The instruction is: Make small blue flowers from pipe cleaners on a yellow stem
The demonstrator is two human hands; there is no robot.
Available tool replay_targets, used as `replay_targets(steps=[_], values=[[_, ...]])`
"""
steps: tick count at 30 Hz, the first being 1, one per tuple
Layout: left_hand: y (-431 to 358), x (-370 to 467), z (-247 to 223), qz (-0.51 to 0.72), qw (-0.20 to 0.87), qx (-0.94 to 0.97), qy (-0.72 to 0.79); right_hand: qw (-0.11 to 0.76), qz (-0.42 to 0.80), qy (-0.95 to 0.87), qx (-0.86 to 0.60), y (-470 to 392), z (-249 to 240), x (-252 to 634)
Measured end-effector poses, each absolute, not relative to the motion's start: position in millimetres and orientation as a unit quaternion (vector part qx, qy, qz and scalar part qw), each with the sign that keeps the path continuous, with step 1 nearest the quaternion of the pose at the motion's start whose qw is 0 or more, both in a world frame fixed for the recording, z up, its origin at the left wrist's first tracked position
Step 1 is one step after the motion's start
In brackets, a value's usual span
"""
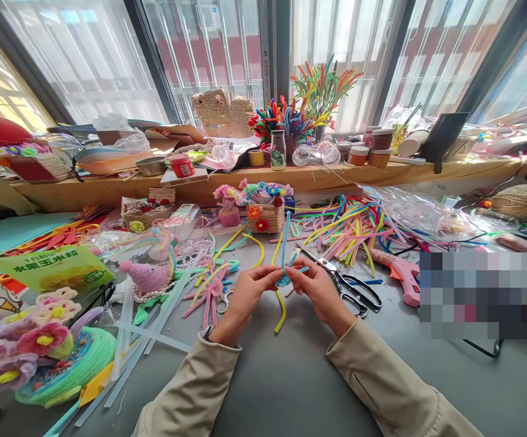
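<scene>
A light-blue pipe cleaner (285, 240) is pinched between both my hands, one end sticking straight up and a small coiled part down at the fingertips. My left hand (251, 296) grips it from the left, thumb and fingers pressed together. On the other side my right hand (322, 292) is closed on it too, and a short blue end points out to the right. Beneath them a bent yellow pipe cleaner (281, 315) lies on the grey table (286, 382). Large black-handled scissors (359, 292) rest just right of my right hand.
A pink glue gun (397, 273) lies beyond the scissors. Loose pipe cleaners (350, 227) are heaped at the back right. A small flower-filled basket (266, 217) stands behind my hands. Clear glue sticks (154, 331) and a green flower craft (70, 367) occupy the left.
</scene>
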State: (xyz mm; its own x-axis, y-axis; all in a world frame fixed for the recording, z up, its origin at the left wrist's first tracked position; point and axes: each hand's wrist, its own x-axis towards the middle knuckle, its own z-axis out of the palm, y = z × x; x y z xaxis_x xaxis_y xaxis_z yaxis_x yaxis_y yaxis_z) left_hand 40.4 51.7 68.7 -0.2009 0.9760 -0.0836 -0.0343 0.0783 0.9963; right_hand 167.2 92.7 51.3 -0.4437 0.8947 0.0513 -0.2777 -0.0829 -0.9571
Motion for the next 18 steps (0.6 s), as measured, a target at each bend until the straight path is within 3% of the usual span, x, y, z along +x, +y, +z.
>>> replay_targets(steps=[9, 18], values=[[52.0, 41.8, 66.1, 0.526, 0.509, 0.428, 0.53, 0.469, 0.634, -0.531, -0.31, 92.1, 51.1, 166.7], [52.4, 41.5, 64.6, 0.532, 0.474, 0.441, 0.546, 0.466, 0.613, -0.552, -0.319, 92.7, 48.0, 165.7]])
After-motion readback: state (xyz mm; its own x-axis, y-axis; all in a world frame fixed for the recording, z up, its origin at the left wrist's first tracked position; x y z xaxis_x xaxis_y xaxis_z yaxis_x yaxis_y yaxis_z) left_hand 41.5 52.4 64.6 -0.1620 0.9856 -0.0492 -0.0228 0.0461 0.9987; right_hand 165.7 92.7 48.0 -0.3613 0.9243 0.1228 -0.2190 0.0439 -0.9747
